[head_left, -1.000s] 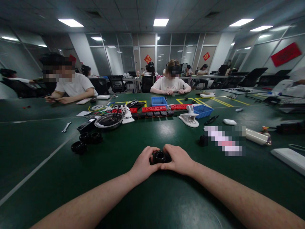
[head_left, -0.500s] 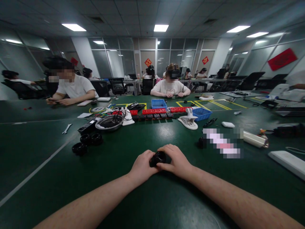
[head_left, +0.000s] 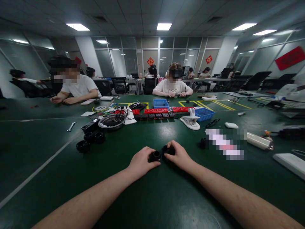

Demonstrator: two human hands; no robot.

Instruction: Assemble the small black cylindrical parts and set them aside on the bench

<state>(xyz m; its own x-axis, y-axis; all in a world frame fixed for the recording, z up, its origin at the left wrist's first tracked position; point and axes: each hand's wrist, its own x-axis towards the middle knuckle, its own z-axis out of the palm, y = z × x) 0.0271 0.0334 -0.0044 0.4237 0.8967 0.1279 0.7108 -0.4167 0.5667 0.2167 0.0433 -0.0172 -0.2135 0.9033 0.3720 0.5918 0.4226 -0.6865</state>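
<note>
Between the fingers of my left hand [head_left: 142, 160] is a short black cylinder [head_left: 156, 155] with a round opening facing up toward me. My right hand [head_left: 178, 155] grips a wider black ring-shaped part [head_left: 168, 150] just to the right of it. A narrow gap separates the two black parts, both held low over the green table [head_left: 152, 197]. Off to the left stand several similar black round parts [head_left: 83, 146] in a cluster. The fingers partly cover both held pieces, so their exact kind cannot be made out.
Farther back lie a round metal dish [head_left: 111, 122], red and black socket strips [head_left: 156, 111], a white clip stand [head_left: 190, 120] and blue trays [head_left: 204, 114]. A wrench [head_left: 71, 127] is at left. A cream cylinder [head_left: 259, 141] and white block [head_left: 289, 167] lie right. Co-workers sit opposite.
The black piece held by both hands is now two separate parts. My right hand has drawn one away to the right, while the left keeps the other. The view has shifted slightly.
</note>
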